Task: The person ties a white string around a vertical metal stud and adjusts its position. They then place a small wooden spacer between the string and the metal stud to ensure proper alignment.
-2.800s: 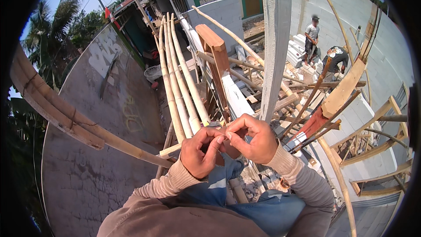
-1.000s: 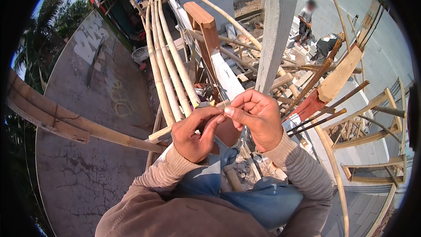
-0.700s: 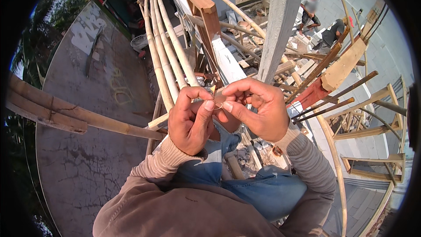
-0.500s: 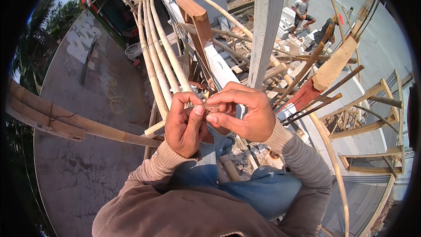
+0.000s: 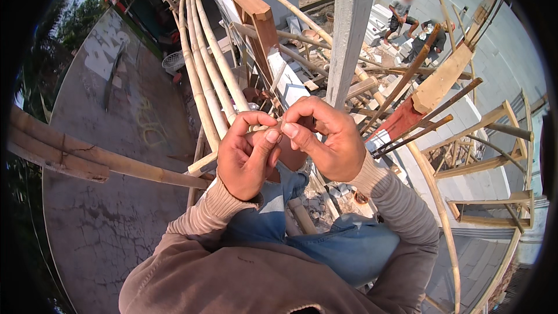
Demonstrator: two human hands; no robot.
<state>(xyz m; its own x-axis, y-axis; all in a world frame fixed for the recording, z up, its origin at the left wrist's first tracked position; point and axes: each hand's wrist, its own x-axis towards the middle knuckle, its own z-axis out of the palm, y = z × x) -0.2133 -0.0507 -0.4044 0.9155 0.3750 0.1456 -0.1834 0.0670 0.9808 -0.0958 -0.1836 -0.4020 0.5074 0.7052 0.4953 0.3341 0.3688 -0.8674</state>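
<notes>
In front of my lap, at the middle of the view, both hands are raised with their fingertips meeting. My left hand pinches with thumb and forefinger, its other fingers curled. Against it, my right hand is closed in a pinch too. Between the tips is a thin pale string, now almost hidden by the fingers; its small loop showed a moment ago. Below the hands are my jeans-clad legs, bent at the knees.
Several bamboo poles run away at the left beside a grey wall. A concrete post stands just beyond my hands. Rusty steel bars jut out at the right. Farther off, one person sits and another crouches among rubble.
My fingertips have come together over the string, covering its loop. The right hand has tightened its pinch and turned slightly. The crouching person at the far right has shifted posture.
</notes>
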